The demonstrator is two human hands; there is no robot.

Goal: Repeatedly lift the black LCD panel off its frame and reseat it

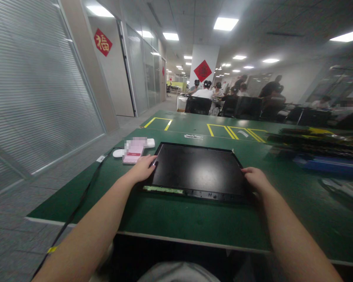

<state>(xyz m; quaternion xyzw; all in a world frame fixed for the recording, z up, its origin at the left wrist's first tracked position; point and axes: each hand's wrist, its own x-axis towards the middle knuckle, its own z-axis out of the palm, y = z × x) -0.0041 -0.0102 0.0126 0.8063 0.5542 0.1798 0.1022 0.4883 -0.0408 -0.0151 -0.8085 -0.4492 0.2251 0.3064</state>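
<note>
A black LCD screen panel [198, 168] lies face up just in front of me, at or very near the tabletop. Along its near edge runs a pale green strip [163, 190] that looks like a circuit board. My left hand [142, 168] grips the panel's left edge, thumb on top. On the opposite side, my right hand [254, 178] is closed on the right edge, its lower fingers hidden beneath. A phone [133, 154] with a lit pink screen rests just beyond my left hand.
The green table [176, 219] carries yellow tape outlines. White rounded objects [117, 153] flank the phone, and a black cable [90, 184] crosses the left edge. Blurred stacked parts [317, 141] and a blue item [326, 164] occupy the right. Several people sit beyond the chairs [198, 105].
</note>
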